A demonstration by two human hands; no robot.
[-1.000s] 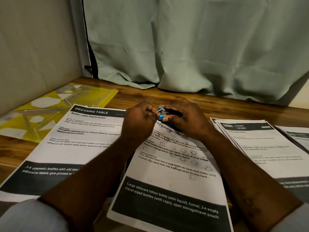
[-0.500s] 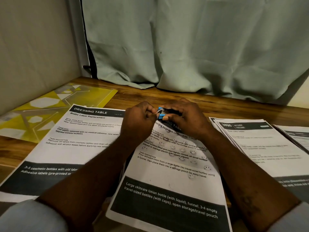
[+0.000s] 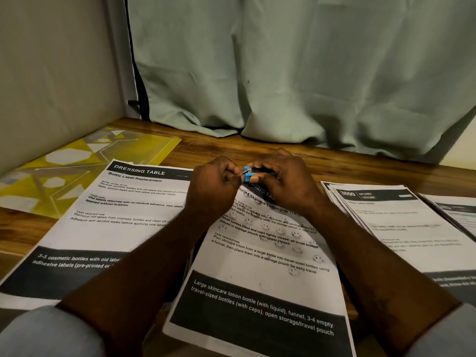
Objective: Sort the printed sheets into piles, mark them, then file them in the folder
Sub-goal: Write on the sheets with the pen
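We see both hands meeting above the top of the middle printed sheet [image 3: 257, 266], midway along the bench [image 3: 360, 168]. The grip of the right hand [image 3: 286, 176] is clamped round a small blue block [image 3: 247, 174], whose dark body the fingers mostly hide. The grip of the left hand [image 3: 213, 181] pinches its left end; on what part, we cannot tell. Faint smiley marks dot that sheet. The yellow folder [image 3: 77, 171] lies at the far left corner, and the rightmost pile [image 3: 456, 210] is cut off.
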